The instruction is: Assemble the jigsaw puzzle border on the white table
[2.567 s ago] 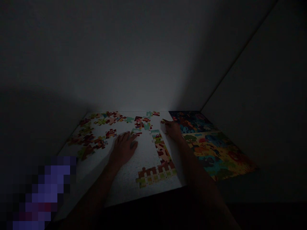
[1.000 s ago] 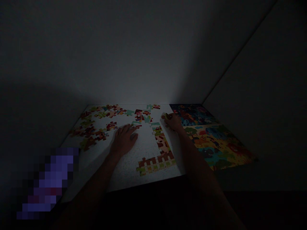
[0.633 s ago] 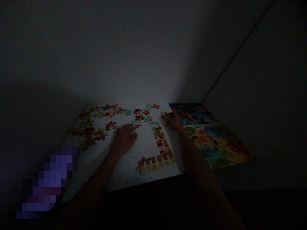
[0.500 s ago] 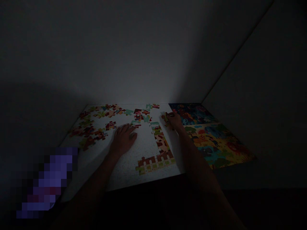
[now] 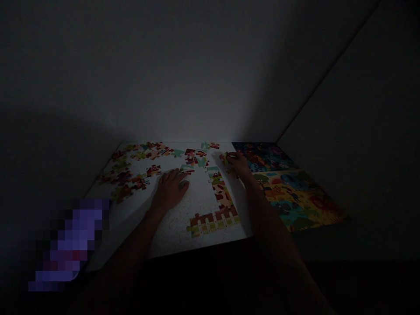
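Probably light and stiff: best taken by the edges
Nearest, at twelve o'clock, lies the white-fenced, brown-and-green card jigsaw strip (image 5: 214, 222); at eleven, the bare left hand (image 5: 169, 190) rests spread beside a teal-and-red card piece (image 5: 187, 168); farther, at one, the bare right hand (image 5: 239, 164) pinches a small green-and-brown card piece (image 5: 223, 157), its tabs likely easily creased.

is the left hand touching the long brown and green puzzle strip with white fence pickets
Apart: the head view shows white surface between the left hand and the fence strip.
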The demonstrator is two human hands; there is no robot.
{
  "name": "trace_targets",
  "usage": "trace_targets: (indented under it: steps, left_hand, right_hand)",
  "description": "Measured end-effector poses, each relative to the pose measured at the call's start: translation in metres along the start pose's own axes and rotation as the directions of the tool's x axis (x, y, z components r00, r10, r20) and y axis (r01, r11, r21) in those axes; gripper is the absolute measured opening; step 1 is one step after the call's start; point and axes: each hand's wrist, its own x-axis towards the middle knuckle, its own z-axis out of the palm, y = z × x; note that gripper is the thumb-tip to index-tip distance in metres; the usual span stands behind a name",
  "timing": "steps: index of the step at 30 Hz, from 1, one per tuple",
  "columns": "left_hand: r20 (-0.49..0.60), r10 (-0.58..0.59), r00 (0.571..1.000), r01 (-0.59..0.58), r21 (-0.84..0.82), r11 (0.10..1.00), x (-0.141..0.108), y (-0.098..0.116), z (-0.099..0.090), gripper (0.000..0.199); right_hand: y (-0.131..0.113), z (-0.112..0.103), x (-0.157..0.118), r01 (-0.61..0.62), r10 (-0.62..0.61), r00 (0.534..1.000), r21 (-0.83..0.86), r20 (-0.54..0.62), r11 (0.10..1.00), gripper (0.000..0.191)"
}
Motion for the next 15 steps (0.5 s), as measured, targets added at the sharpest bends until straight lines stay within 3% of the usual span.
trace_targets:
  steps: [4, 15]
  left_hand:
    - [0.013, -0.006, 1.0, 0.006, 0.01, 1.0, 0.0, 0.001, -0.002, 0.041]
    - [0.028, -0.016, 0.999, 0.016, 0.0, 1.0, -0.001, 0.004, -0.004, 0.041]
  right_hand:
    - [-0.009, 0.003, -0.013, -0.019, 0.018, 0.993, 0.012, 0.116, 1.0, 0.036]
    - [-0.016, 0.002, -0.026, -0.071, 0.063, 0.969, 0.024, 0.239, 0.997, 0.045]
